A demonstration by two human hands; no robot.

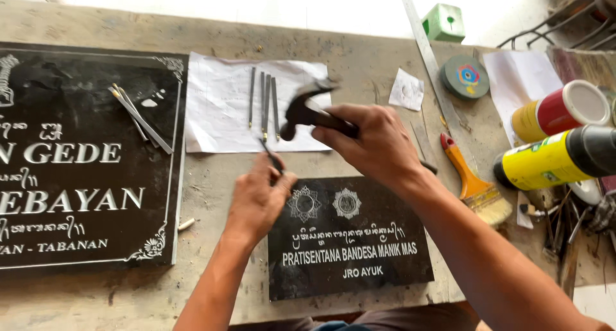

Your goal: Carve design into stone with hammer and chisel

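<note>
My left hand pinched the chisel on the small black plaque; my right hand gripped the hammer, so light, square taps seemed best.

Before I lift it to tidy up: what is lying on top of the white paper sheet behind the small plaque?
On the white paper sheet lie several thin dark chisels, side by side. The hammer in the right hand covers its lower right part, so anything there is hidden.
</note>
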